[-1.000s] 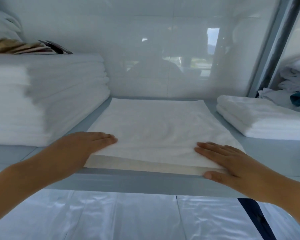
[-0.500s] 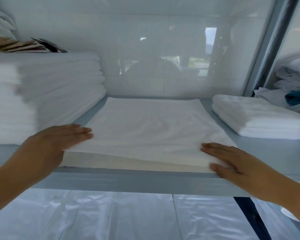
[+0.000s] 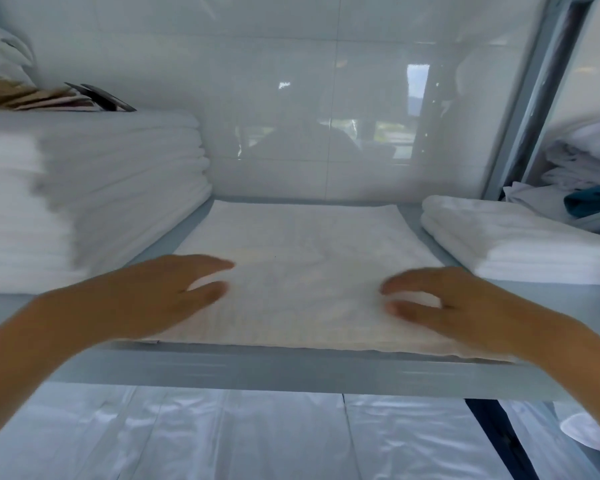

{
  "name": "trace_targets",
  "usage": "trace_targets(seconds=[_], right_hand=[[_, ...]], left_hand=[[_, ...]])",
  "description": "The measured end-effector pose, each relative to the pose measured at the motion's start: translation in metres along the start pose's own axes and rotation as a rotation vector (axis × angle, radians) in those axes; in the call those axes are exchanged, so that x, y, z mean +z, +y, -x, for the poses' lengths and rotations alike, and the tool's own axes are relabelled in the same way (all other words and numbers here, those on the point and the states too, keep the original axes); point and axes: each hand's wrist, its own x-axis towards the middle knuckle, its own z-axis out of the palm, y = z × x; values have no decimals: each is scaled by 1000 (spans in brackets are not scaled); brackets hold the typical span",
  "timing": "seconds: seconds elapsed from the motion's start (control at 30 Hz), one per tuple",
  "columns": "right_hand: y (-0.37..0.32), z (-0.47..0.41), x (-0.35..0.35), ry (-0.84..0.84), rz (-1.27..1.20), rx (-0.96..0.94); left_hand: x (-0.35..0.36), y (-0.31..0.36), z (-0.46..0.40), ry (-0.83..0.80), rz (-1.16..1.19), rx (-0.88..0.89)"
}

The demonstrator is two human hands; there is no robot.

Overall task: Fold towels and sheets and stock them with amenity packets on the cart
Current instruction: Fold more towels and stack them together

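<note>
Glossy white panelling backed the shelf [image 3: 291,372]. Since the earlier frame both hands had moved inward over the folded sheet [image 3: 302,271]: left hand [image 3: 146,299] and right hand [image 3: 465,306] lay with fingers loosely spread, between towel stack [image 3: 94,192] and smaller folded towels [image 3: 516,247].

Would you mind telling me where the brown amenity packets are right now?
In the head view, the brown packets lie at the far left, on top of the tall towel stack on the shelf.
</note>
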Motion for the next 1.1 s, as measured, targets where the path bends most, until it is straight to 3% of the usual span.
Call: trace_targets(seconds=[0.13,0.23,0.4,0.53,0.73,0.93,1.1], right_hand=[[-31,-83,27,-103,63,-67],[-16,-115,43,-180,88,7],[35,-100,35,-183,138,109],[36,-83,32,-189,167,115],[23,-59,32,-225,186,81],[27,-33,24,-232,150,63],[27,-22,21,-247,171,68]], left_hand=[[27,41,-82,-121,-35,44],[43,24,-110,-188,-27,-37],[33,-35,-100,-282,26,-156],[3,-34,-103,-429,-56,-263],[44,-15,-91,-297,59,56],[32,-64,-96,-251,17,-174],[22,-57,-111,-333,-107,-306]])
